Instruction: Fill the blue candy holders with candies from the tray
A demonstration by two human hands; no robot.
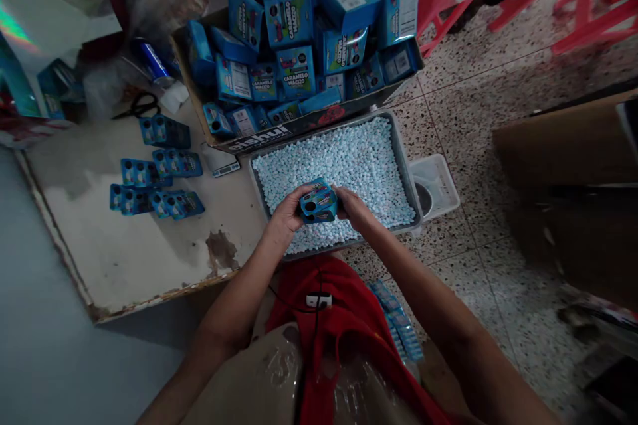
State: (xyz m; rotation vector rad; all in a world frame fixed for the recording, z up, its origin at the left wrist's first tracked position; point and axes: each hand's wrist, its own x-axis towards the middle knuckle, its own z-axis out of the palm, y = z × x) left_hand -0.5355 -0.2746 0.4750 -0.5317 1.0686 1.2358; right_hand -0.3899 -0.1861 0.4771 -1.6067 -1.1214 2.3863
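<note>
A small blue candy box (319,202), printed with green and dark patches, is held over a grey tub (408,169). My left hand (290,208) grips its left side, fingers closed round it. My right hand (351,204) is closed at its right side, with the fingertips partly hidden behind the box. White and pale-blue candies (343,146) fill the tub beneath both hands. Behind it, a large carton (309,125) is heaped with similar blue boxes (294,70).
On the table (164,252) at left stand several blue boxes (164,163), with a small scale (226,169) and black scissors (142,106) near them. A clear plastic container (441,182) sits right of the tub. Red stools (593,3) and a brown carton (573,153) are farther right.
</note>
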